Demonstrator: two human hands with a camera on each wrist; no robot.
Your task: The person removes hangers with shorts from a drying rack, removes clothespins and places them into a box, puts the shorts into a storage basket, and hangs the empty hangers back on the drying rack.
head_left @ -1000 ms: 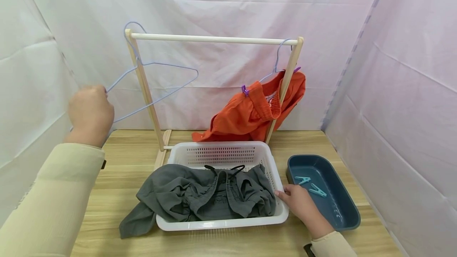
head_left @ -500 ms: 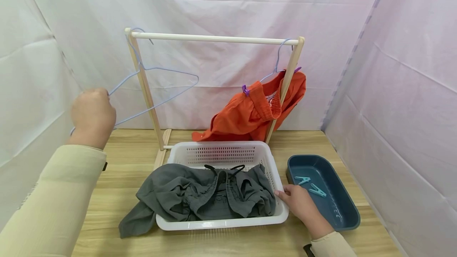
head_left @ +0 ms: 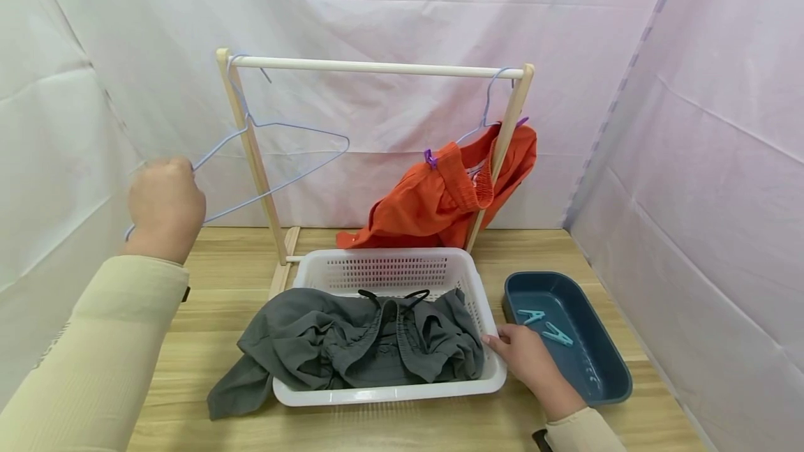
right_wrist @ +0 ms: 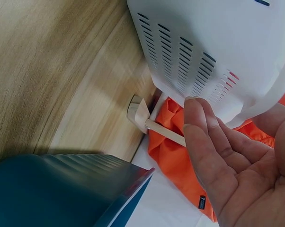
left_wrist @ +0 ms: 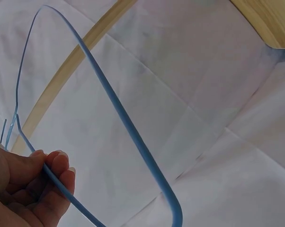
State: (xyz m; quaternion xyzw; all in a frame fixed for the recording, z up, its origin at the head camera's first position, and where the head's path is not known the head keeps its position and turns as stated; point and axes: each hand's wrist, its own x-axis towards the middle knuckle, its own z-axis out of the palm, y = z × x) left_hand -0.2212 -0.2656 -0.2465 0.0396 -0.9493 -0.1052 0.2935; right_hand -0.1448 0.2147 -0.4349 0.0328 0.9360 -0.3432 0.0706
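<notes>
My left hand [head_left: 166,208] pinches a light blue wire hanger [head_left: 301,127] by its left shoulder. In the left wrist view, thumb and fingertips close on the hanger's wire [left_wrist: 62,189]. The hook goes over the left end of the rack's white bar [head_left: 377,68], its tip showing below the bar. My right hand [head_left: 530,361] holds the right rim of a white perforated basket [head_left: 414,394], thumb on the rim; in the right wrist view the fingers [right_wrist: 204,146] lie along the outer wall. Grey drawstring pants [head_left: 377,340] lie in the basket, one leg hanging over its left side.
Orange pants [head_left: 433,194] hang from another blue hanger at the rack's right, held by purple clips [head_left: 430,158]. A dark blue tray [head_left: 597,340] with two teal clothespins [head_left: 557,334] stands right of the basket. White cloth walls surround the wooden table [head_left: 207,326].
The hanger has come down so its hook now goes over the bar's left end. My left hand has shifted slightly down and right with it. The right hand has stayed at the basket.
</notes>
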